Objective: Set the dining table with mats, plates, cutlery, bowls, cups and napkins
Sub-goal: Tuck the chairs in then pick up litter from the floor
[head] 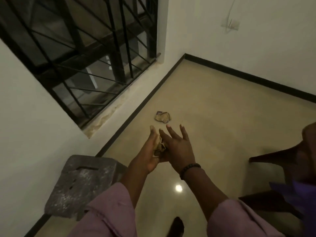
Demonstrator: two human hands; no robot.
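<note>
The fingers (171, 132) of the right hand (177, 147) are straight and spread, laid over a crumpled paper wad (159, 145) that the left hand (150, 151) cups from below, seemingly to crush or contain it; the floor (213, 117) carries a second crumpled scrap (162, 117) just beyond; the grey stool (82, 183) stands by the wall; no mats, plates or cutlery are visible.
</note>
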